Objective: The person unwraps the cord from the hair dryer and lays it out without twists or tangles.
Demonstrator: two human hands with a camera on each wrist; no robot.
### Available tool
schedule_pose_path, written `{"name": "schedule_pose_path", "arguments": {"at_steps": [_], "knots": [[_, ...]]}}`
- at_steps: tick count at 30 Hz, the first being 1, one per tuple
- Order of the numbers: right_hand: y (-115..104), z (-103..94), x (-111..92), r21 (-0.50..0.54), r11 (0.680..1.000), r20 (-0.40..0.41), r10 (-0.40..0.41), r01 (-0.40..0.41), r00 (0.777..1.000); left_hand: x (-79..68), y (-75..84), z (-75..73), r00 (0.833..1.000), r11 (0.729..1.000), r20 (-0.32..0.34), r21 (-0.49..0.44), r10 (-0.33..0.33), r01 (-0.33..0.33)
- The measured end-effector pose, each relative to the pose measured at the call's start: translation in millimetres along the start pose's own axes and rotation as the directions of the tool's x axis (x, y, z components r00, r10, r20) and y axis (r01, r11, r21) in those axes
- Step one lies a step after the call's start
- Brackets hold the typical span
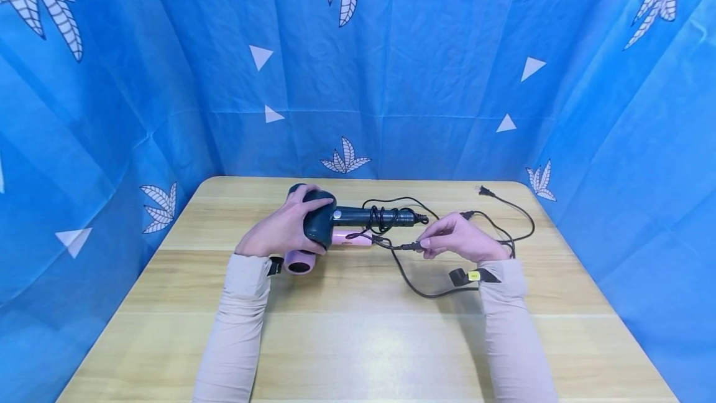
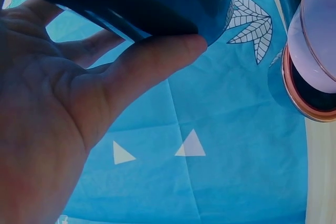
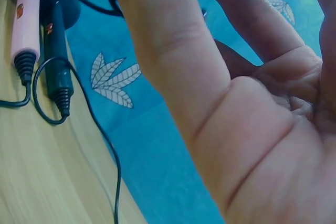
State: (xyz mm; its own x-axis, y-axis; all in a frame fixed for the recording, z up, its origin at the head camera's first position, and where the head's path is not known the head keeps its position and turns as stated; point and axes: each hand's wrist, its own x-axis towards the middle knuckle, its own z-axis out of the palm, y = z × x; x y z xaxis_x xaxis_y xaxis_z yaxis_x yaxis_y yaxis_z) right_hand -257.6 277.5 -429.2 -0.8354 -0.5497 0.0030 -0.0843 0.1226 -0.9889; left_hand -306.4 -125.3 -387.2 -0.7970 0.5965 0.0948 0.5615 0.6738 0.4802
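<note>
In the head view my left hand (image 1: 285,227) grips the head of a dark green hair dryer (image 1: 320,224), its handle pointing right. The left wrist view shows the thumb pressed along the dryer's dark casing (image 2: 142,3). Beside it, nearer to me, lies a pink hair dryer (image 1: 351,238), partly covered by the green one and my hand. Black cord (image 1: 382,219) loops loosely around the green handle. To the right, my right hand (image 1: 461,238) pinches a thick black piece of power cord (image 1: 411,246) between thumb and fingers. In the right wrist view both handles lie side by side.
A two-prong plug (image 1: 485,191) lies at the back right of the wooden table (image 1: 363,347), its cord curving toward my right wrist. Another cord loop (image 1: 425,295) lies in front of the handles. Blue patterned cloth (image 1: 447,67) encloses the back and sides.
</note>
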Motion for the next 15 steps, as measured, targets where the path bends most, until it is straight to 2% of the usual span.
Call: {"name": "schedule_pose_path", "arguments": {"at_steps": [15], "knots": [[13.1, -2.2, 5.1, -0.023, 0.989, -0.092, 0.145, -0.148, 0.985, -0.1, -0.2, 0.2, 1.000, 1.000, -0.006, 0.004, 0.006, -0.006]]}}
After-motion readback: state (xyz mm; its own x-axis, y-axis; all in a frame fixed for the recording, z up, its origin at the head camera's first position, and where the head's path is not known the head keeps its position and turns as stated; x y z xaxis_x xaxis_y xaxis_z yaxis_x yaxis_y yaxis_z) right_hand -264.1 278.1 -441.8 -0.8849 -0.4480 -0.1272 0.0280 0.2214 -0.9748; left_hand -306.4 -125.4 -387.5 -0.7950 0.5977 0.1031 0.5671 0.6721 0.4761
